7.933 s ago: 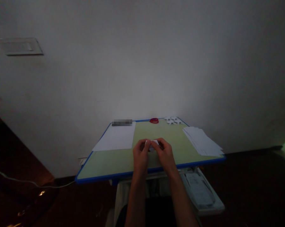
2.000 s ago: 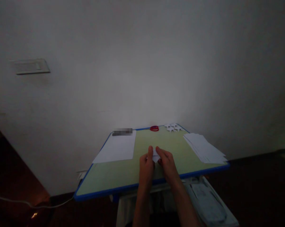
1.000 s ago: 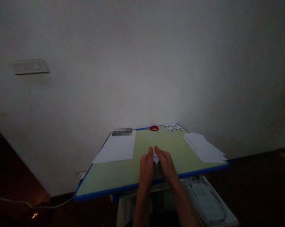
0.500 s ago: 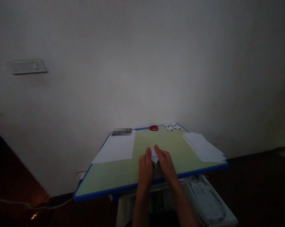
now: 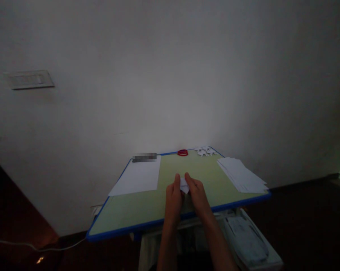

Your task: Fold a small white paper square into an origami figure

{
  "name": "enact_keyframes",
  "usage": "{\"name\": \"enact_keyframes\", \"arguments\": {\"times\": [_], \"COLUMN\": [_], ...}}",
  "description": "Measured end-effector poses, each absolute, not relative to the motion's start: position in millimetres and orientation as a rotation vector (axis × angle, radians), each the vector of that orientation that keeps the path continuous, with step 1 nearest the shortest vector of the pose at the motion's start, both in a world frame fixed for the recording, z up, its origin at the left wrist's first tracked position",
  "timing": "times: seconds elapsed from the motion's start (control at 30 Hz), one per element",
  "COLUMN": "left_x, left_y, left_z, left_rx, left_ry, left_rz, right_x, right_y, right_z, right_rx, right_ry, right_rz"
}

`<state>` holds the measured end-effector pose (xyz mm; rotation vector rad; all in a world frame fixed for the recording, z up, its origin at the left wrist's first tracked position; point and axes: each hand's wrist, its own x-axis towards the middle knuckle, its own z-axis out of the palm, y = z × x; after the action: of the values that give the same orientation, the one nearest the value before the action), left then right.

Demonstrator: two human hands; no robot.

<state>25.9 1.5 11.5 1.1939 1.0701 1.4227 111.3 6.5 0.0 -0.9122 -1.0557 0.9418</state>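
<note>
A small piece of folded white paper is held between my two hands above the front part of the pale green table. My left hand grips its left side, thumb on top. On the right side, my right hand pinches it the same way. The paper's lower end comes to a point between the hands. My fingers underneath are mostly hidden.
White sheets lie stacked at the right, and another white sheet at the left, with a blurred-out dark object on its far end. Red-handled scissors and several folded paper pieces sit along the back edge by the wall.
Both hands keep hold of the folded paper in nearly the same place, with only a slight shift of the thumbs. The whole view has shifted a little.
</note>
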Motion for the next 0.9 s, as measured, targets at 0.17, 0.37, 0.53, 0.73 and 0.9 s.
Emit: {"name": "enact_keyframes", "arguments": {"times": [0.17,0.37,0.53,0.73,0.9], "left_x": [25.5,25.4,25.4,23.3,21.9], "left_y": [2.5,2.6,2.9,2.6,2.1], "left_z": [10.2,8.7,4.5,-0.2,2.1], "left_rx": [1.316,1.371,1.296,1.344,1.449], "left_ry": [1.031,1.036,1.05,1.076,1.055], "left_rz": [1.428,1.417,1.438,1.457,1.462], "right_x": [112.8,114.1,113.1,112.1,111.1], "right_y": [6.7,9.0,8.2,6.8,7.0], "right_z": [-1.6,-5.0,-5.2,-3.5,-1.3], "right_rx": [-0.91,-0.895,-0.865,-0.873,-0.865], "right_ry": [-1.02,-1.0,-1.038,-1.021,-1.013], "right_rz": [0.909,0.932,0.977,0.971,0.955]}}
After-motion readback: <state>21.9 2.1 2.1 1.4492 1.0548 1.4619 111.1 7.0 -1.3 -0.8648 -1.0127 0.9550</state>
